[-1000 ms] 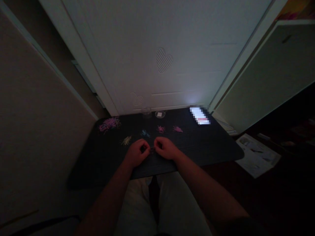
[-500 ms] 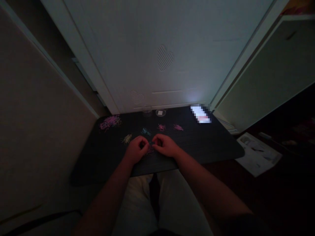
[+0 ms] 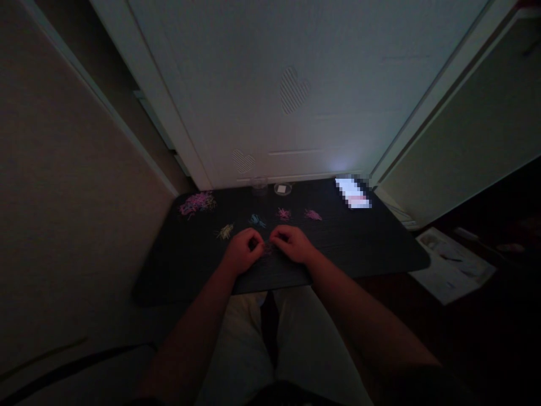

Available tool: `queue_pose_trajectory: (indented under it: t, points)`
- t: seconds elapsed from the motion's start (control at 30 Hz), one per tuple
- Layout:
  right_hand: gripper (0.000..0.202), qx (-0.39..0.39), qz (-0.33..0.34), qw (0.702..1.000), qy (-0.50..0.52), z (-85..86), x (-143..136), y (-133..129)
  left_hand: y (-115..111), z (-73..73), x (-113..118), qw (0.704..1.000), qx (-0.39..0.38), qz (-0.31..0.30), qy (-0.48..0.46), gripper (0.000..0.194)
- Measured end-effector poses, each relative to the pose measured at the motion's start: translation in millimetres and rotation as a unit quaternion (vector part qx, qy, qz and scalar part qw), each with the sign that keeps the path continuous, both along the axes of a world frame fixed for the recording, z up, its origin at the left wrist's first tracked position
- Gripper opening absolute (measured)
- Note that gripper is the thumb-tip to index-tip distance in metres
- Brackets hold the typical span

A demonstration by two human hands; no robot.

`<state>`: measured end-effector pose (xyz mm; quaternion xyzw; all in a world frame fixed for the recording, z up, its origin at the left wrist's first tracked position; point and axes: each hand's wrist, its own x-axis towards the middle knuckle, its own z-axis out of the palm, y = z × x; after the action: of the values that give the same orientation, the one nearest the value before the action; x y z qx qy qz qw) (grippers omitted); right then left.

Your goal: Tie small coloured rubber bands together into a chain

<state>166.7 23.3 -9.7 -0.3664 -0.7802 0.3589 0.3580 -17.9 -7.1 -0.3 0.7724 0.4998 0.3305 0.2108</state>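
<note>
1. Your dark table [image 3: 169, 270] stands against a white door [image 3: 220, 84]. On its far left corner lies the mixed pile of strands [image 3: 196, 204], thin pieces mostly pink and purple with some yellowish ones on its right side.
2. Next comes the pale yellow bunch [image 3: 224, 231], just beyond your left hand.
3. Your left hand [image 3: 244, 251] is low over the table near its front edge, thumb and forefinger curled toward each other. Whether the tips meet or pinch a strand, you cannot tell in this dim light.
4. Beyond that hand sits the blue bunch [image 3: 256, 220], with a clear round container [image 3: 259, 187] behind it by the door.
5. Between your hands, close to the fingertips, are the dim pinkish strands [image 3: 266, 250].
6. Farther back is a clear round lid [image 3: 283, 189] bearing a white square; in front of it lies the bright pink bunch [image 3: 283, 213].
7. Your right hand [image 3: 292, 245] mirrors the left, fingers bent inward and well near its tips; you cannot tell whether its grip is closed on anything.
8. Beyond it and to its right is the purplish-pink bunch [image 3: 313, 215].
9. A lit screen [image 3: 353, 192], blurred into blocks, occupies the far right.
10. Below the table's right end lies a pale printed sheet [image 3: 454, 268].
</note>
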Motion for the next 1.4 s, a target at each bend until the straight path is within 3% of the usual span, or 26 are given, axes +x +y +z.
queue_pose_trajectory:
  t: [0.27,0.37,0.47,0.67,1.4]
  points:
    - [0.010,-0.062,-0.072,0.991,0.090,-4.4,5,7,0,-3.9,-4,0.999,-0.001,0.030,-0.029,0.005]
    - [0.008,-0.089,-0.042,0.991,0.094,-3.8,5,5,1,-4.8,-5,0.998,-0.006,0.040,-0.039,0.005]
    - [0.015,-0.059,0.024,0.998,0.018,-2.1,1,1,1,-4.0,-3,0.999,-0.008,0.018,-0.030,0.005]
    - [0.007,0.018,0.017,0.999,-0.031,-3.4,-1,-1,1,-3.4,-1,1.000,-0.012,0.002,-0.021,0.006]
    - [0.008,0.011,0.011,0.999,-0.030,-2.2,-1,-2,2,-6.1,-2,1.000,-0.007,0.007,-0.007,0.007]
